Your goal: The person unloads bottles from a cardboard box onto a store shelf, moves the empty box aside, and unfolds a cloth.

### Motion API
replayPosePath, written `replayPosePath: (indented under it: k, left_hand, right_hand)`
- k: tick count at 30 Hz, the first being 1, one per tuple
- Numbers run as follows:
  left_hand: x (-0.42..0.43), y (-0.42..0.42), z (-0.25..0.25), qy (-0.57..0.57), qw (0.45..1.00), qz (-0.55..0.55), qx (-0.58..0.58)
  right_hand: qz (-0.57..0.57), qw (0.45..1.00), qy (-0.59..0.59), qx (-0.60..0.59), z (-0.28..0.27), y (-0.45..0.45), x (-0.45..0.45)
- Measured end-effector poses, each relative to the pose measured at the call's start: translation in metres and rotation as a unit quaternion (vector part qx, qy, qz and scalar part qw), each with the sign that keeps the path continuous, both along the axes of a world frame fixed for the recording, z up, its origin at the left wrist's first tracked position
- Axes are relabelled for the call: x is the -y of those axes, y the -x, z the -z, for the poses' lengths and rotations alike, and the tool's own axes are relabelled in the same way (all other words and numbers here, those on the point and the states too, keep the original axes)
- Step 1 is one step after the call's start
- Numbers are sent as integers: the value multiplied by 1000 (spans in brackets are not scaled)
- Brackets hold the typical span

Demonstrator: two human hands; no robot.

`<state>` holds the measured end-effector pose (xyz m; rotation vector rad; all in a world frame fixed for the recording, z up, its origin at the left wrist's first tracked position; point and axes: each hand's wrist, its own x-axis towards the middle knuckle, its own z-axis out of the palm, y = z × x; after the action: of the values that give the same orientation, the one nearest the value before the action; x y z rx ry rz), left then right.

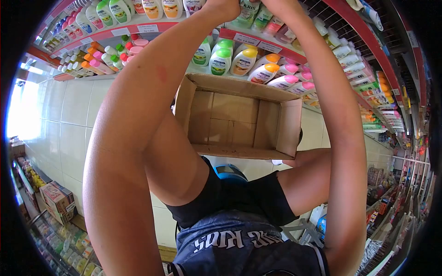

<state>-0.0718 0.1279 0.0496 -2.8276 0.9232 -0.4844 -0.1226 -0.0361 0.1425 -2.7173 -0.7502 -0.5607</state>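
Both arms reach up to the shelf at the top of the view. My left hand (224,8) is cut off by the frame's upper edge, beside a green-labelled bottle (247,14). My right hand (278,5) is above green and pink bottles on the same shelf; its fingers are out of the picture too. What either hand holds, if anything, cannot be seen. Below them an open cardboard box (289,131) stands between my legs, its bare bottom showing.
Rows of lotion bottles (221,61) with green, orange and pink caps fill the lower shelf behind the box. A red shelf edge (230,34) carries price labels. At the lower left are a printed carton (57,202) and a glass display case (64,244). Packed racks (396,221) line the right.
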Motion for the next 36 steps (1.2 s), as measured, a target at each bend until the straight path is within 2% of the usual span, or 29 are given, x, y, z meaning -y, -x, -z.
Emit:
replayPosePath:
  k: [14,16,18,19,23,30,36]
  left_hand:
    - [8,-8,20,-10,1000,-7,21]
    - [12,-12,23,3,999,-26,20]
    - [12,-9,27,125,989,-66,-46]
    - [1,18,-3,232,966,-13,-118]
    - [0,37,-13,232,965,-35,-121]
    - [2,43,-2,223,962,-35,-151]
    - [2,42,-1,210,964,-40,-158]
  right_hand:
    - [3,999,12,41,5,3,-2]
    - [-5,999,-22,24,9,4,-1]
    - [-24,999,-22,43,12,3,-1]
    - [-19,998,-19,50,12,6,-2]
    - [-11,998,-28,46,11,13,-4]
    - [-13,997,-47,55,13,15,-5]
    - [-43,997,-23,58,16,6,1]
